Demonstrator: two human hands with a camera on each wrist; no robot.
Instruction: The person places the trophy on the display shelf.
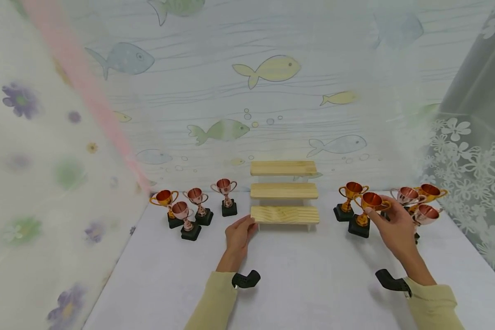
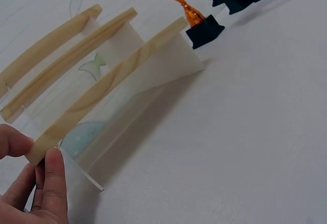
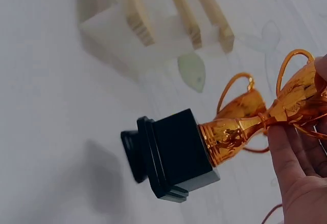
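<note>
Trophy (image 3: 225, 141): glossy orange-gold, two looped handles, ridged stem, stepped black base; right of the shelf (image 1: 283, 190), just beside another gold cup (image 1: 352, 190).
Shelf: three grained pale-wood slats on translucent supports (image 2: 163, 65).
Long axis: near upright, bowl up, base down; whether the base touches the table (image 1: 297, 279), I can't tell.
My right hand (image 1: 396, 227): pinching the bowl.
My left hand (image 1: 238, 234): pinching the front slat's (image 1: 285, 214) left end.
Hidden: cups (image 1: 408, 195) partly behind my right hand.
</note>
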